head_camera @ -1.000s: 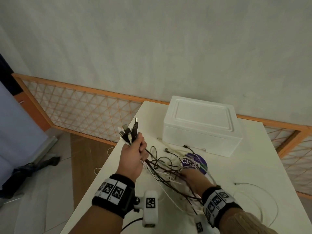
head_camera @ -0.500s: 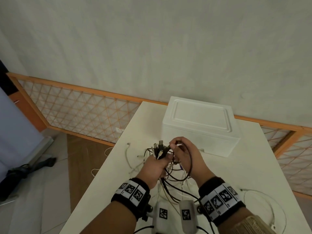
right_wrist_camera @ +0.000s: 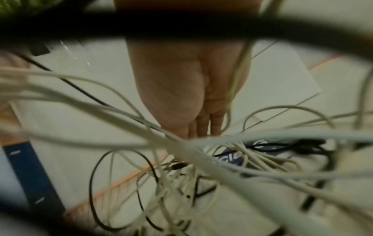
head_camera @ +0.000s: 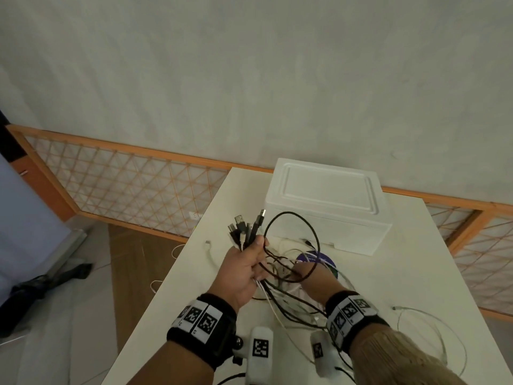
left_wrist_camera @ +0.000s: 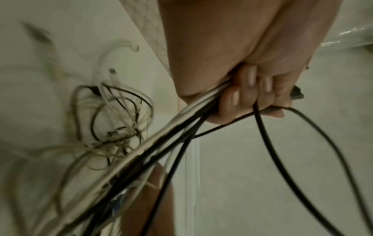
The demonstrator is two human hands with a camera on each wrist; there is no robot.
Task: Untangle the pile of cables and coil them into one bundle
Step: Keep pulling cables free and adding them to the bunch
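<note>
My left hand (head_camera: 251, 252) is raised over the white table (head_camera: 416, 273) and grips a bunch of black and white cable ends, their plugs (head_camera: 244, 229) sticking up above the fist. A black loop (head_camera: 315, 240) arcs from that fist over to my right hand (head_camera: 309, 275). In the left wrist view the fingers (left_wrist_camera: 248, 95) curl round the cables. My right hand (right_wrist_camera: 201, 126) reaches down with straight fingers into the tangled cable pile (head_camera: 286, 284), holding nothing that I can see. The pile (right_wrist_camera: 232, 161) is a mix of white and black cables.
A white foam box (head_camera: 327, 207) stands just behind the pile. A purple labelled disc (head_camera: 322, 258) lies under the cables. A thin pale cable loop (head_camera: 433, 318) trails at the right. The table's left edge (head_camera: 177, 262) drops to the floor beside an orange lattice fence (head_camera: 125, 184).
Half a second ago my right hand met the left at the bunch with a black loop. It has since dropped back into the pile, and the left hand keeps the loop.
</note>
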